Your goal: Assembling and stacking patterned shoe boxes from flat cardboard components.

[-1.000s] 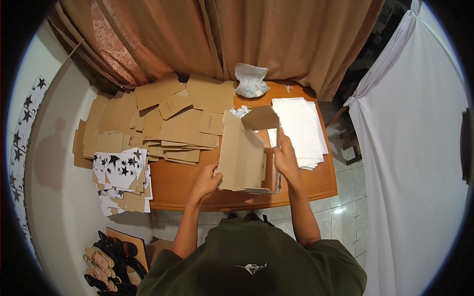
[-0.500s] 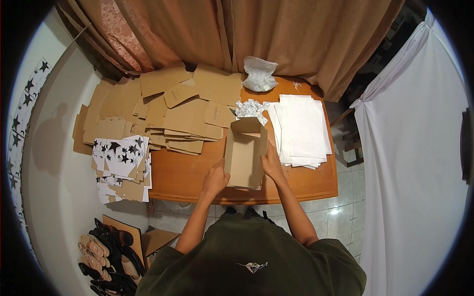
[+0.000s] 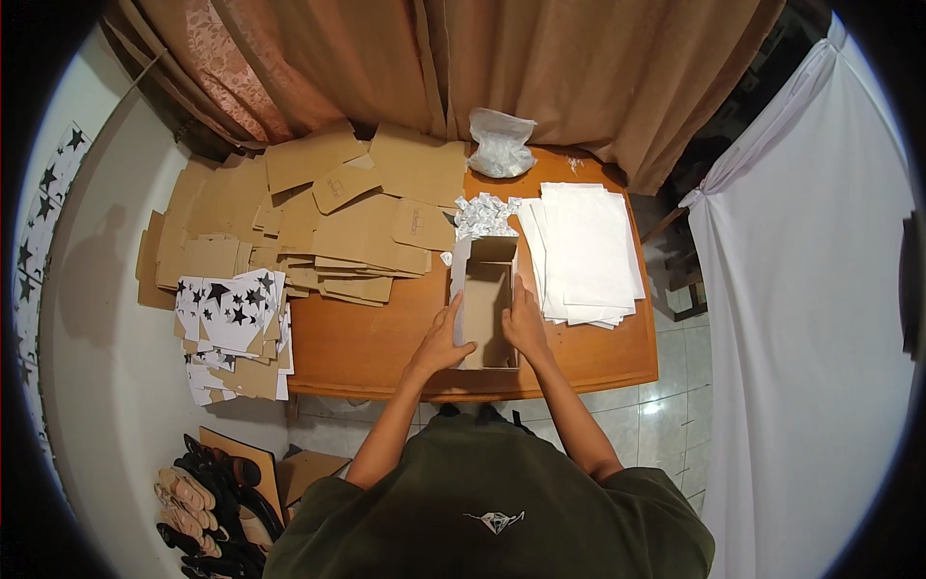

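Observation:
An open-topped cardboard box [image 3: 490, 299], brown inside with pale wall edges, is between my hands over the front middle of the table. My left hand [image 3: 444, 340] grips its left wall, fingers along the outside and thumb over the near left part. On the opposite side, my right hand [image 3: 524, 326] holds the right wall, with its fingers pointing away from me. Just beyond the box's far end lies a heap of small white-and-grey packets [image 3: 485, 214]. Whether the box's underside touches the table cannot be seen.
Flat brown cardboard pieces [image 3: 362, 232] cover the table's left and back. Star-printed white sheets [image 3: 231, 314] lie at the front left. White paper [image 3: 585, 251] is stacked at right, and a clear plastic bag [image 3: 502, 145] sits behind. Shoes [image 3: 207, 502] are on the lower left.
The box has straightened and its pale left wall edge now shows more. My left hand has shifted slightly right, its thumb now reaching over the box. More small packets show beyond it.

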Motion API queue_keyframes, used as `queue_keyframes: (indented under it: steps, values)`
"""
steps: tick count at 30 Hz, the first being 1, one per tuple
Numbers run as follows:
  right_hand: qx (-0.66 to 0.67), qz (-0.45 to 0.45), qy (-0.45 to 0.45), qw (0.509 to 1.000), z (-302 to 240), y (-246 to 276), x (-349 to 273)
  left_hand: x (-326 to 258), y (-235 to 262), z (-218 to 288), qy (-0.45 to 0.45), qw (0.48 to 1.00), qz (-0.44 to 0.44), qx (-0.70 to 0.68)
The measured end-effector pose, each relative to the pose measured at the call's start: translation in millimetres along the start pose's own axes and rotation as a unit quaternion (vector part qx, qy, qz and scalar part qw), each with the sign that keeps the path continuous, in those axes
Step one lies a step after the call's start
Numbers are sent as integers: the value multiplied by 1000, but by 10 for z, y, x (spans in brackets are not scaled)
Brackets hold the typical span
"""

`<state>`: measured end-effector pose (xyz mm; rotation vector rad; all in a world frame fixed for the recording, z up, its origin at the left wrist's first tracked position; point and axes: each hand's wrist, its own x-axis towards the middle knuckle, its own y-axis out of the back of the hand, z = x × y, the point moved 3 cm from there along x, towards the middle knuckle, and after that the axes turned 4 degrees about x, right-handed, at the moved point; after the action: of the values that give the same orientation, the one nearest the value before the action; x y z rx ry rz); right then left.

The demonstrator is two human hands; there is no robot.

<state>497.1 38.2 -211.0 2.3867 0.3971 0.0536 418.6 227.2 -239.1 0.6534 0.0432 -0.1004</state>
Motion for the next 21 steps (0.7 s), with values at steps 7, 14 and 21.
queue_keyframes:
  steps: [7, 14, 21]
  values:
    - [-18, -43, -39, 998, 50, -153, 51, 30, -27, -27, 32, 999, -14, 22]
    - [-43, -47, -7, 998, 191, -242, -4, 18, 16, -103, 33, 998, -44, 10]
    - [-39, -9, 11, 999, 303, -259, 1, 29, 38, 124, 64, 994, -68, 50]
